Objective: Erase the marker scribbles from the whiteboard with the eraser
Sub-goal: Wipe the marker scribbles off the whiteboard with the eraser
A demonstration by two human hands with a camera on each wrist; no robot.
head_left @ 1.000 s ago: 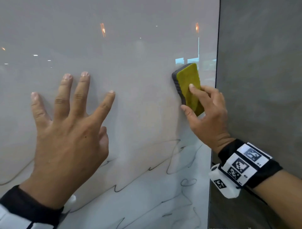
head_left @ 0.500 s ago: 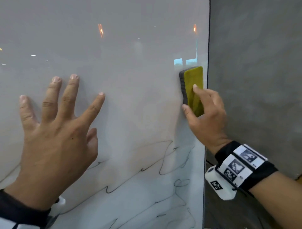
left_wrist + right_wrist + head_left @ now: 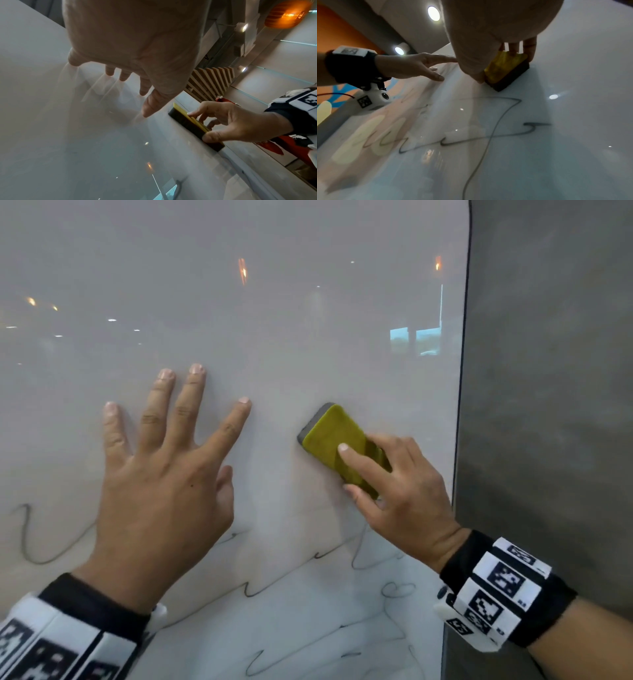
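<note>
Right now my right hand grips the eraser, thumb on its lower edge and forefinger across the yellow back, dark felt flat on the whiteboard. My left hand lies spread and flat on the board just beside it, holding nothing. The marker scribbles run below both hands, untouched by the felt, and some pass under my left palm.

My worry: the eraser sits on already bare board, so a stroke at this height would clean nothing, and my left palm could smear the ink beneath it. Tilting the eraser would leave streaks.

The right wrist view shows the nearest scribble line just below the felt; the head view hides that gap behind my hand. The left wrist view shows almost no ink.
</note>
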